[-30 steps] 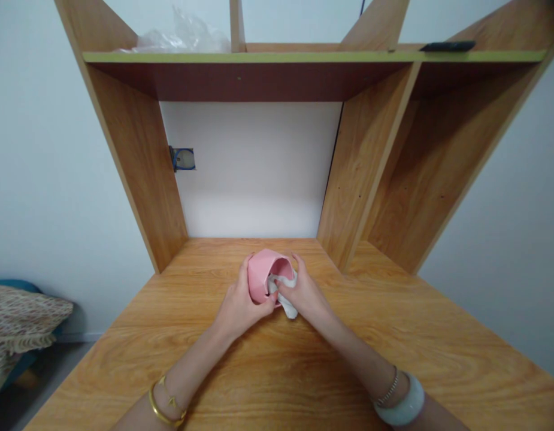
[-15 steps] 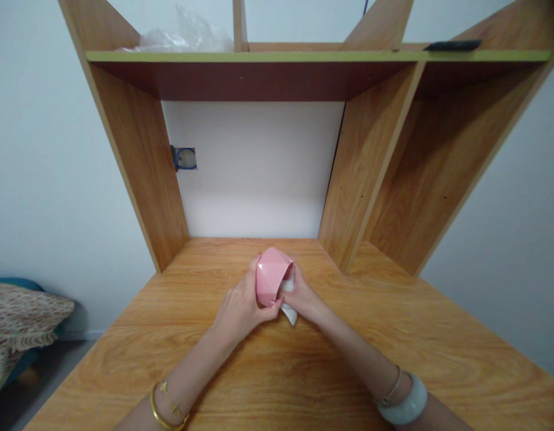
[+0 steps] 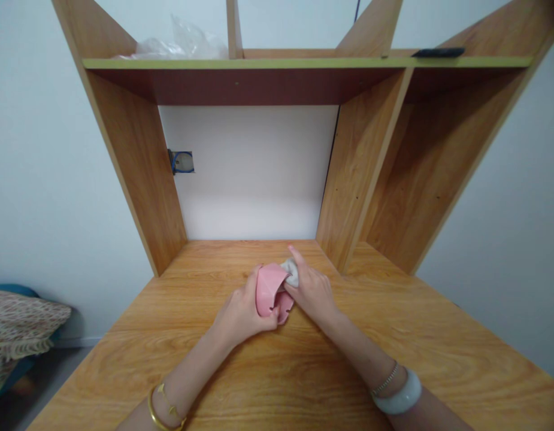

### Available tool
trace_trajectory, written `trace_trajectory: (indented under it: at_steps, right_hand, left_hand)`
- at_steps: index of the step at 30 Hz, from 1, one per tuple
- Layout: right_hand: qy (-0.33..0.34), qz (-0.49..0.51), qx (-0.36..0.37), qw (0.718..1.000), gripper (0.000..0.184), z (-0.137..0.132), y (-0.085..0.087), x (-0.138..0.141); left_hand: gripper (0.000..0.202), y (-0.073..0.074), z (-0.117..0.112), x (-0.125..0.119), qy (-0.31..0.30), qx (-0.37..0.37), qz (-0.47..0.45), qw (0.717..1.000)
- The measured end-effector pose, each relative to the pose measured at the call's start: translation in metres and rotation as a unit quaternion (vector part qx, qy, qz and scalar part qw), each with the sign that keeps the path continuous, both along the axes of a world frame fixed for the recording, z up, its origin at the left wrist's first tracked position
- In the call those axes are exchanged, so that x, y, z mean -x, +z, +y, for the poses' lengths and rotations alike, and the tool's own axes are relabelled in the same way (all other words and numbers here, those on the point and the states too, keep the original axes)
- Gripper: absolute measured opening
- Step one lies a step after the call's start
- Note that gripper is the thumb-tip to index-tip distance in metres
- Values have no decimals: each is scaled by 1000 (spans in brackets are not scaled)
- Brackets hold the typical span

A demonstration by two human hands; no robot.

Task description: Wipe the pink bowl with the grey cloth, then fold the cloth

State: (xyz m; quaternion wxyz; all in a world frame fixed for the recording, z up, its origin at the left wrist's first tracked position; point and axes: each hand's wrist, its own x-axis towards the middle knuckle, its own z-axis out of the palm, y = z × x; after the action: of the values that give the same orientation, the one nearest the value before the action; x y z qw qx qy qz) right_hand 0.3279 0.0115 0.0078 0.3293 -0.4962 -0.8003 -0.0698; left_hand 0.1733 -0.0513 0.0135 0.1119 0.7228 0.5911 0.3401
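A pink faceted container (image 3: 268, 286), hollow and with notches in its rim, is tipped so that its opening faces right. My left hand (image 3: 243, 311) grips it from the left, thumb at the lower rim. At the opening, my right hand (image 3: 313, 293) holds a crumpled white cloth (image 3: 291, 272) against the upper edge, with the index finger raised. Part of the cloth is hidden behind the rim and fingers. Both hands are just above the desk top (image 3: 259, 377); whether the container touches the wood I cannot tell.
A wooden shelf unit (image 3: 375, 161) rises at the desk's back. Its upper shelf bears a clear plastic bag (image 3: 182, 45) and a flat black object (image 3: 439, 52). An open wall socket box (image 3: 183, 161) shows at the back left. A fringed blanket (image 3: 25, 317) lies at far left.
My right hand has moved from inside the opening to its upper right edge, bringing the cloth up. The container has turned, showing its notched rim. The view has shifted slightly.
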Motion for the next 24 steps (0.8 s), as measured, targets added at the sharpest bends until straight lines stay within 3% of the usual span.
trace_trajectory:
  at_steps: [4, 11, 14, 17, 24]
  right_hand:
    - [13, 21, 3, 1000, 65, -1, 0, 0]
    - [-77, 67, 81, 991, 52, 9, -4, -6]
    - [-95, 65, 127, 985, 43, 17, -10, -10]
    - [-90, 58, 152, 983, 34, 24, -17, -15]
    - [-39, 144, 222, 963, 24, 27, -20, -14]
  left_hand:
    - [53, -3, 5, 2, -11, 5, -66, 998]
    - [34, -10, 25, 19, 49, -18, -211, 976]
    - [31, -12, 28, 24, 64, 29, -286, 956]
    - [32, -13, 29, 25, 54, 66, -373, 924]
    - [32, -9, 27, 22, 30, 30, -468, 882]
